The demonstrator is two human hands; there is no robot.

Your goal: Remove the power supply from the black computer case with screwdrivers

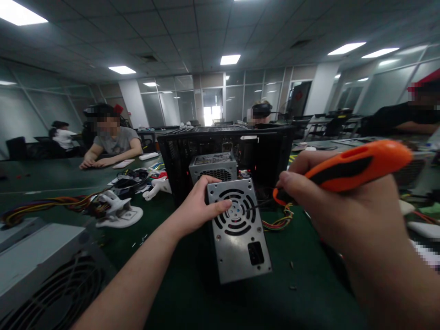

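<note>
My left hand (202, 204) grips the upper end of a silver computer power supply (237, 250), thumb across its round fan grille. The unit stands tilted on the table, its power socket near the bottom. In my right hand (330, 206) is an orange and black screwdriver (357, 165), closed in the fingers. Its dark shaft points left towards the fan grille; whether the tip touches is unclear. Behind the power supply, an open black computer case (225, 133) holds another grey metal power supply (215, 162). Coloured wires (280, 223) lie right of the held unit.
A large grey power supply (44, 266) occupies the near left, with bundled cables (62, 204) and a white plastic piece (120, 217) behind it. Small screws (292, 288) lie on the green table (275, 307). Another person (117, 137) sits across at the left.
</note>
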